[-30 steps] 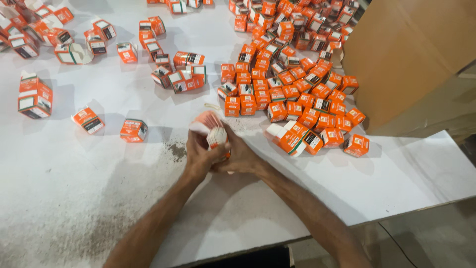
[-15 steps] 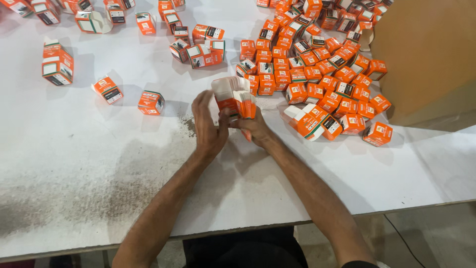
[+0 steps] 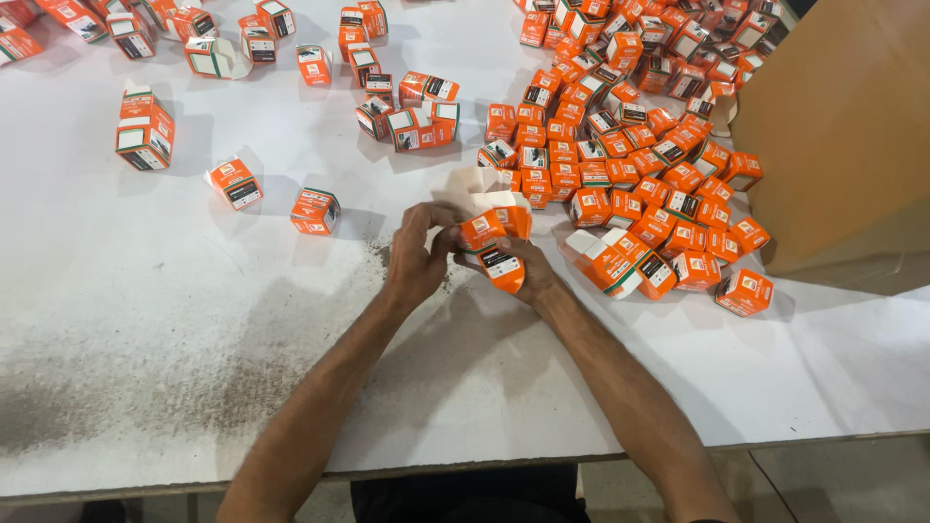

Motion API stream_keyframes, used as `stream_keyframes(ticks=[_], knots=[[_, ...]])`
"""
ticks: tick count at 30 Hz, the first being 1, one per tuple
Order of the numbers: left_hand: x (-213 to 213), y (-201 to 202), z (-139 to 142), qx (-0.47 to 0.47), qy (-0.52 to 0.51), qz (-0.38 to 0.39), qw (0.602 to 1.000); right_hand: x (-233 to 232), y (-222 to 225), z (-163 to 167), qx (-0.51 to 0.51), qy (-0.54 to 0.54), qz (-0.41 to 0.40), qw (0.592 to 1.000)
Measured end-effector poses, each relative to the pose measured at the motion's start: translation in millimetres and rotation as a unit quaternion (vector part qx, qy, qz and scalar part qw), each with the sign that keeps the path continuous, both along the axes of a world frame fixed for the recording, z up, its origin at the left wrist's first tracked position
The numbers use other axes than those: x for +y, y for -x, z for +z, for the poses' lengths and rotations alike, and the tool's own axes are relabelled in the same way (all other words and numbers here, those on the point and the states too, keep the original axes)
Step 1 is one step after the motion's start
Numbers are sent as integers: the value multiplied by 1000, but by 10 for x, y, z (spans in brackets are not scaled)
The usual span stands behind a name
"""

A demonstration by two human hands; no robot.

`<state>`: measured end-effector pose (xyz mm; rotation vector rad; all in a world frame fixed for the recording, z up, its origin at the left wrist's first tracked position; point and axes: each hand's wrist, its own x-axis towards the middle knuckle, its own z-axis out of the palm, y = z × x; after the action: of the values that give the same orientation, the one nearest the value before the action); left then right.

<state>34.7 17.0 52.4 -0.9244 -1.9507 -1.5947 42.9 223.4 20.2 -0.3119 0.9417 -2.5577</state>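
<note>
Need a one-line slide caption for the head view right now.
Both hands, left hand and right hand, hold an open orange carton over a white table beside heaped small orange boxes.

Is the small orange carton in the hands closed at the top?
No: the small orange cardboard carton, held between the left hand and right hand, has its pale top flaps standing open.

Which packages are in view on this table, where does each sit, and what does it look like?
Open carton: between left hand and right hand, small, orange, pale flaps up.
Carton heap: right of the hands, many small orange cubes with white and dark labels.
Loose cartons: left of the hands, scattered, same orange.
Cardboard box: right edge, big, plain brown.
</note>
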Motion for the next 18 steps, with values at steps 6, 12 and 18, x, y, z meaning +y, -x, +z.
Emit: stream_keyframes(ticks=[6, 12, 18], knots=[[60, -54, 1, 23, 37, 1, 999, -113, -33, -39, 98, -127, -114, 980], [54, 115, -199, -205, -8, 1, 979, -264, -157, 103, 155, -220, -227, 936], [104, 106, -295, -311, -252, -57, 914, -410, -337, 241, 318, -302, -292, 850]])
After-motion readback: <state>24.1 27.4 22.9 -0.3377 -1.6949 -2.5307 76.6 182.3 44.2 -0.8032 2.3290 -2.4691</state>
